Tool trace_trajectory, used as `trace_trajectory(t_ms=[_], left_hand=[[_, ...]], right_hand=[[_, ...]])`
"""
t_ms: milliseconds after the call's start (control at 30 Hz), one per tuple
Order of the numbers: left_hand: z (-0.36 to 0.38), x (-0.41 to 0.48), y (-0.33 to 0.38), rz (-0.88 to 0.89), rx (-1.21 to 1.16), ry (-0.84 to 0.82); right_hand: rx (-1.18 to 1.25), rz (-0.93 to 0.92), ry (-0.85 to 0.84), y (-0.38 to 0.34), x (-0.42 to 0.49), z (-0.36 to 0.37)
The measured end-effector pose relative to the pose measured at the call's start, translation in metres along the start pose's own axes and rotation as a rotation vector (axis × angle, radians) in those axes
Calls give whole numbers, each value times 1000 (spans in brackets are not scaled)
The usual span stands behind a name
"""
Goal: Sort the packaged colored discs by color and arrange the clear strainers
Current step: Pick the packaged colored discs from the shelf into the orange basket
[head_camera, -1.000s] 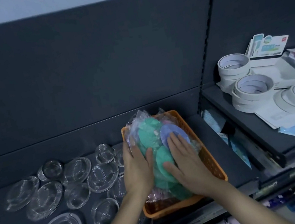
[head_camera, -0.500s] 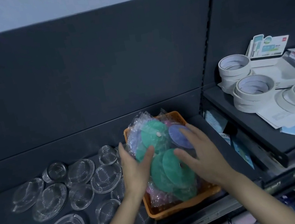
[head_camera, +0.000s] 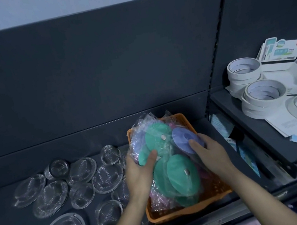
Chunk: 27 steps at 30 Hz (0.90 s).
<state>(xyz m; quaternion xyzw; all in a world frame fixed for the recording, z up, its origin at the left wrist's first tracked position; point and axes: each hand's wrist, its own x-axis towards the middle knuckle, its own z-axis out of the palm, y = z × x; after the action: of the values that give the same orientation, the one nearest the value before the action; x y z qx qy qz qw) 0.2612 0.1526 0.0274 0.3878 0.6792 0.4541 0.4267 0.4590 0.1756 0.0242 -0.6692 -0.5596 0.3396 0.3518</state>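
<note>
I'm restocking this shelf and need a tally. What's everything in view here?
basket: one, orange, shelf centre, holding disc packets
green discs: several, green, bagged, in basket
purple disc: one, purple, bagged, basket's right side
pink packets: some, pink, beneath the discs
clear strainers: many, clear, loose left of basket
tape rolls: three stacks, white, right shelf
papers: some, white, beside the tape
left hand: one, grips green discs
right hand: one, holds purple disc

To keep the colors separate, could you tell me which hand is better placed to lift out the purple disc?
Right: the right hand pinches the purple disc, while the left hand is occupied holding packaged green discs over the orange basket.
</note>
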Motion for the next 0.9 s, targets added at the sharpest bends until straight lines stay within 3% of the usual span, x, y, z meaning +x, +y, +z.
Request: trace_trajectory(t_ms=[567,900], left_hand=[[-2,-4,11,-34,-119,-22],[-25,-17,29,79,-215,-6]], right_hand=[[-92,22,137,-24,-19,-4],[-64,-35,172,-47,-29,-4]])
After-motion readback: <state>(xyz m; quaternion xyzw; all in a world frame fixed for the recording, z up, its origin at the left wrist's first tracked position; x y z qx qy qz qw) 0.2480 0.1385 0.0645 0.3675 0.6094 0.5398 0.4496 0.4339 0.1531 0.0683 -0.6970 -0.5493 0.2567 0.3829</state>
